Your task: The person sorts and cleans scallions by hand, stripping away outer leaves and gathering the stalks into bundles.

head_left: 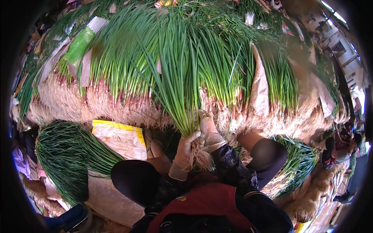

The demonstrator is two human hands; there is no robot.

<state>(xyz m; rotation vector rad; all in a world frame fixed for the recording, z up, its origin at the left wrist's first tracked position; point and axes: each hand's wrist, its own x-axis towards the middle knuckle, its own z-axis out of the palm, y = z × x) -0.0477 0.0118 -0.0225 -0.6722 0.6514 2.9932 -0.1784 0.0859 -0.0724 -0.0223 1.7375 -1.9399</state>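
Both of my hands wear pale gloves and meet at the centre, in front of my knees. My left hand is wrapped round the lower stalks of a bunch of green onions. Against the right side of the same bunch, my right hand is closed on the stalks just above the roots. The long green leaves point away from me, over the pile behind. Pale stringy roots hang below my fingers, between the two wrists.
A long pile of green onions with roots facing me spans the far side. Another heap lies at left beside a white sack with a yellow edge. More onions lie right of my knee. A person sits at far right.
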